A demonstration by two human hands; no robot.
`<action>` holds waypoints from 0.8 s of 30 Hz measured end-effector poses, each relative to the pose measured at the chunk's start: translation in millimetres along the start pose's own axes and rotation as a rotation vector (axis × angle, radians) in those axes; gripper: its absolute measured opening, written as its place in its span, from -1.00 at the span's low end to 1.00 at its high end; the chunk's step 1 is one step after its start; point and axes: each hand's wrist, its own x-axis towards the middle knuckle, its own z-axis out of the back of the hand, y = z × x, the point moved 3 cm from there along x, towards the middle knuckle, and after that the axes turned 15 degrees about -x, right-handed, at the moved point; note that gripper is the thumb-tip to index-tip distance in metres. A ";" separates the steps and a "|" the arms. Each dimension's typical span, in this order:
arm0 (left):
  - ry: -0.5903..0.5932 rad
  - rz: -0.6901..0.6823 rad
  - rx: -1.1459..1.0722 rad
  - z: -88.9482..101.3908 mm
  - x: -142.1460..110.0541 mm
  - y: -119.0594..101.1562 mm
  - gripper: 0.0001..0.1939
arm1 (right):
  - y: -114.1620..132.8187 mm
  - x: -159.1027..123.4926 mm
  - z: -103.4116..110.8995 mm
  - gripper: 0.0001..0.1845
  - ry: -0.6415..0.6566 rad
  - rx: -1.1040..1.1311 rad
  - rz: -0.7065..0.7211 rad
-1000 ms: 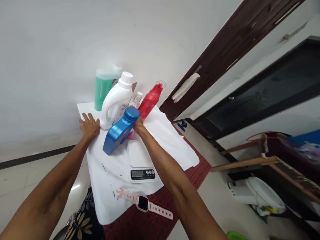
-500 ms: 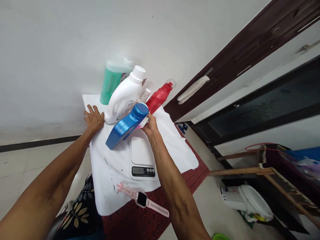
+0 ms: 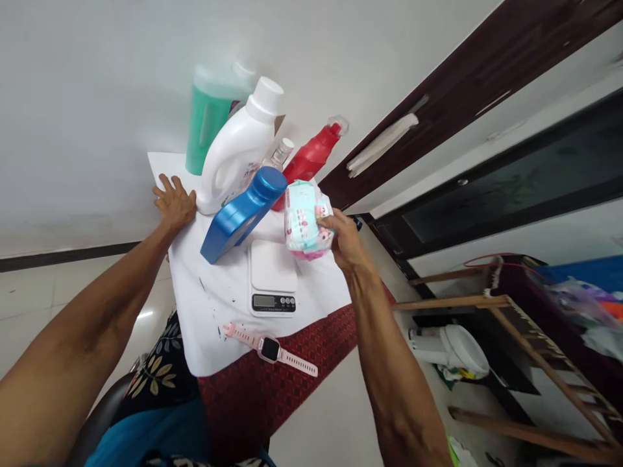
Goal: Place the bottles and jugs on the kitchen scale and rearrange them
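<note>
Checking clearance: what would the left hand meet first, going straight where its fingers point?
Probably the wall, with the left hand passing left of the green bottle, though depth is unclear.

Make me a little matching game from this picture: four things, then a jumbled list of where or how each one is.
Column one:
1. packet
2. watch
3. left hand
4. kitchen scale

Column two:
A. spread open beside the white bottle
B. white, flat on the cloth
C. held in the right hand
D. pink, strap stretched out

Pairs: 1-C, 2-D, 3-A, 4-B
</note>
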 end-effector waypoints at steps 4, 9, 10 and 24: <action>0.039 0.010 -0.021 1.8 -2.0 -3.9 -0.24 | -5.8 -41.7 17.2 -0.39 0.032 -0.286 0.043; 0.058 0.006 -0.038 6.8 -7.5 -10.1 -0.25 | -3.0 -76.2 -2.8 -0.23 0.158 -0.745 0.095; 0.060 0.009 -0.037 7.5 -8.4 -11.1 -0.25 | -3.5 -79.9 -8.7 -0.21 0.184 -0.796 0.101; -0.090 0.128 -0.135 -2.2 6.2 -3.1 -0.13 | -1.6 -116.7 33.7 0.20 -0.145 -0.529 0.143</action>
